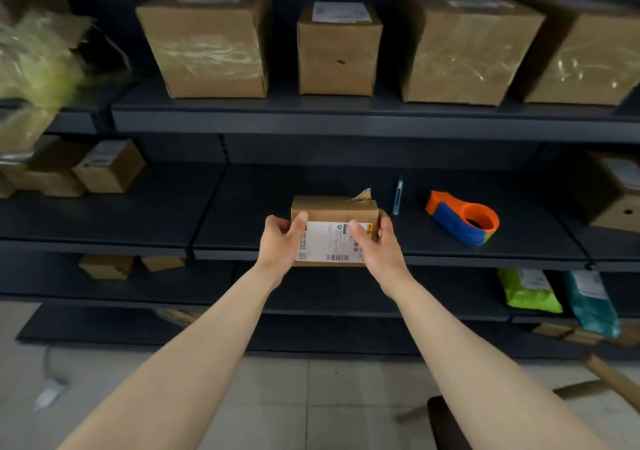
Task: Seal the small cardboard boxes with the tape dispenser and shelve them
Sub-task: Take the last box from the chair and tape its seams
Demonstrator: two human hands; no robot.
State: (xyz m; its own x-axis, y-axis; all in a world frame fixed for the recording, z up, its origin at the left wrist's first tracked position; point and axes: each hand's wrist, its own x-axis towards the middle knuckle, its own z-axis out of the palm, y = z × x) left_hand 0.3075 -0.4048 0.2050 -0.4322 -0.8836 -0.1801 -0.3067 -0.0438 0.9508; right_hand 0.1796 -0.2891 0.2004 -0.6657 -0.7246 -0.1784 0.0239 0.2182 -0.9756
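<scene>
- My left hand and right hand grasp the ends of the small cardboard box, its long axis left-right, at the edge of the middle shelf
- The tape dispenser lies right of the box, nearer my right hand

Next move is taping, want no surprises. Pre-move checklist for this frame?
1. Two-hand grip on small box, left hand and right hand at its ends: ok.
2. Flaps flat: not ok, one flap sticks up at the far right corner.
3. The tape dispenser lies free on shelf, right of box: ok.
4. Tape end ready: cannot tell.
5. Way to dispenser clear: likely not ok, blue tool lies between.
</scene>
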